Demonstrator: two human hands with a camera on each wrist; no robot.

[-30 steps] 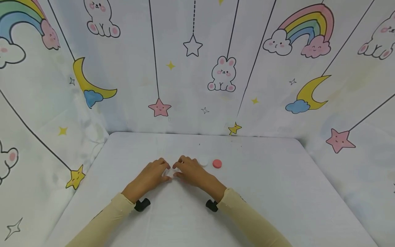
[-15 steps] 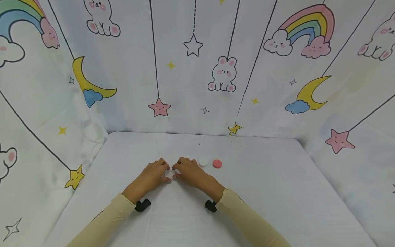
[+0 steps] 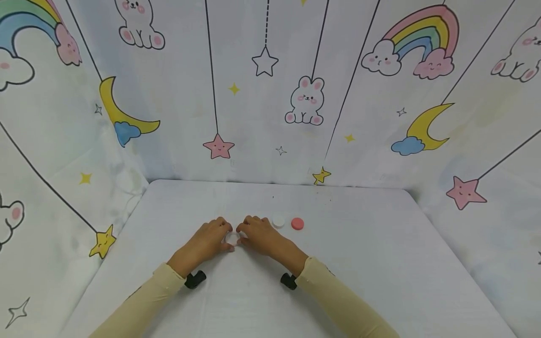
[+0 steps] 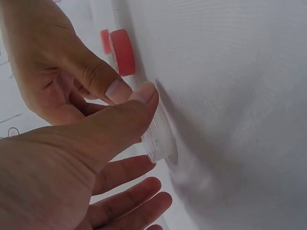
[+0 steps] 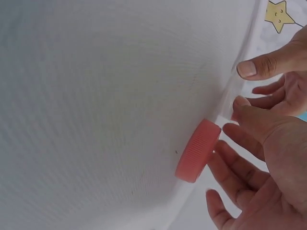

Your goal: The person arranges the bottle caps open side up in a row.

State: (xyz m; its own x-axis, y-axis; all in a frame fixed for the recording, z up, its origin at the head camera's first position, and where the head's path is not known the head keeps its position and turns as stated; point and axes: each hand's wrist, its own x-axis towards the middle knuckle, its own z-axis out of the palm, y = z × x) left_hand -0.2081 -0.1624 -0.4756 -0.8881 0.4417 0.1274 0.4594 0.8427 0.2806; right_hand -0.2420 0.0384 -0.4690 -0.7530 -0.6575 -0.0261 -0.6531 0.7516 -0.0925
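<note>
A clear, round plastic cap (image 3: 232, 239) with a ridged side rests on the white table between my two hands. My left hand (image 3: 208, 239) curves its thumb and fingers about the cap's left side. From the other side my right hand (image 3: 263, 236) holds the cap's edge with thumb and fingertips. In the left wrist view the cap (image 4: 160, 136) shows beneath my left thumb, with the fingers on its far side. A red ridged cap (image 5: 199, 151) lies on the table near my right hand. Beside it is a white round cap (image 3: 278, 221).
The white table (image 3: 359, 263) reaches back to a cloth wall (image 3: 253, 112) printed with rabbits, stars, moons and rainbows. Black devices (image 3: 196, 280) are strapped at both wrists. Tiny dark specks dot the table's far part.
The clear cap shows more fully between my hands, and the white cap is less covered by my right hand. Both hands have barely shifted. The red cap stays put.
</note>
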